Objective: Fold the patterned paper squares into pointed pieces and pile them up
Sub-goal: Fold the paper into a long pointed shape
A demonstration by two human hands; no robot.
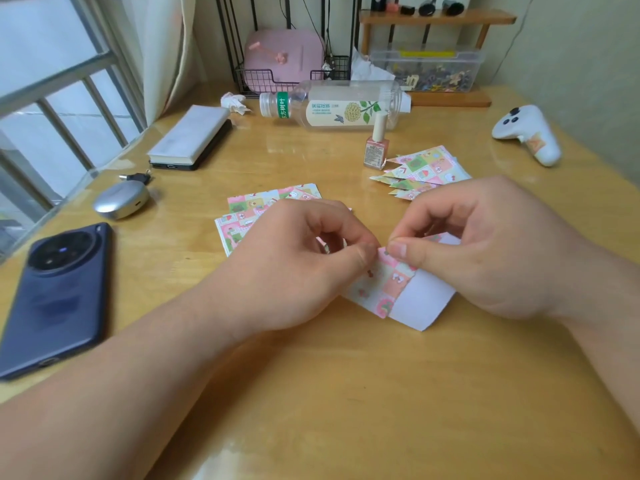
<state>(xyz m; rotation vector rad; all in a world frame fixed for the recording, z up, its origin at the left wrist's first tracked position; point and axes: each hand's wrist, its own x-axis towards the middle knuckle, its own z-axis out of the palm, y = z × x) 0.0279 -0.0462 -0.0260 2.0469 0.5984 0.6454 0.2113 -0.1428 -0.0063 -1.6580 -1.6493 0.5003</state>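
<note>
left grip (298,261): thumb and forefinger pinch the top edge of the paper square (384,287).
right grip (485,247): thumb and forefinger pinch the same edge, just beside the left thumb.
paper square: between both hands, low at the tabletop (346,393), with a patterned flap folded over its white side.
unfolded squares (263,202): loose stack behind the left grip, partly hidden.
pointed pieces (426,168): overlapping pile behind the right grip, beside a nail polish bottle (375,147).
elsewhere: phone (55,292) far left; plastic bottle (339,105) lying on its side at the back.
</note>
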